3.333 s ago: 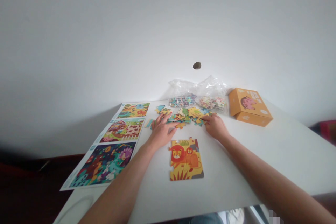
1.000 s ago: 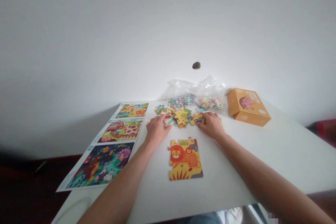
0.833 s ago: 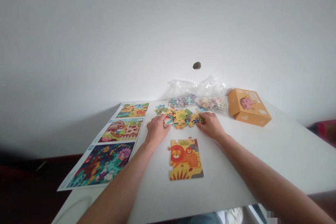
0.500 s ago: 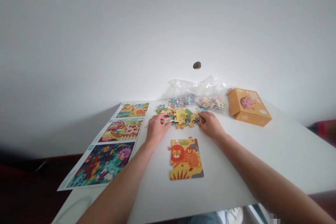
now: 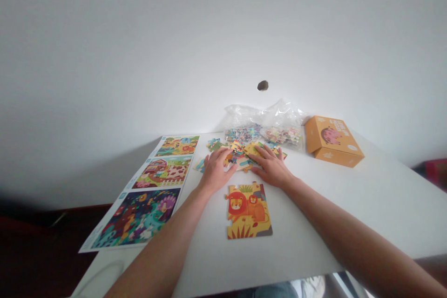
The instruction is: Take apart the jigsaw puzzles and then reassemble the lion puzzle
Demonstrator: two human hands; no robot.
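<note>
A pile of loose jigsaw puzzle pieces (image 5: 238, 148) lies toward the back of the white table, under and between my hands. On its left side rests my left hand (image 5: 217, 167), fingers apart, touching pieces. My right hand (image 5: 271, 165) is spread over the pile's right side, its fingers lying across yellow pieces. Neither hand grips a piece that I can see; some pieces are hidden beneath the fingers. Nearer to me, between my forearms, lies a joined puzzle section (image 5: 248, 212) with two orange lions, its left edge showing open tabs and notches.
A sheet with three printed pictures (image 5: 159, 172) lies at the left. Behind the pile, clear plastic bags (image 5: 244, 131) hold more pieces. An orange box (image 5: 333, 142) stands at the back right. The white wall behind has a hole (image 5: 262, 85).
My right hand has moved left from the pile's edge onto the pieces, its fingers now spread. My left hand has shifted slightly right. Pieces in the pile have been stirred about.
</note>
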